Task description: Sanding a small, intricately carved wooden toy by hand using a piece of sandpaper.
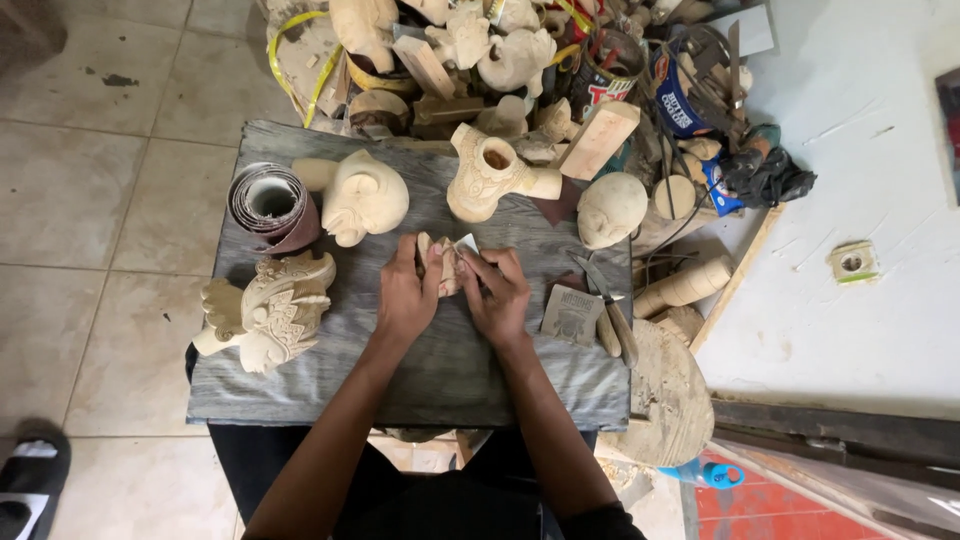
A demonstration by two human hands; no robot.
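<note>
The small wooden carving [440,265] stood upright between both hands, left fingers [408,285] closed around it, right fingers [492,285] pinching a sandpaper scrap [466,243] against its right side.

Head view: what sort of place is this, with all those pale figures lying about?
Most likely a woodcarver's workshop. Unpainted carved heads and an ornate winged carving lie on a grey board, a sandpaper roll and a knife lie near, and both hands work a small carving.
</note>
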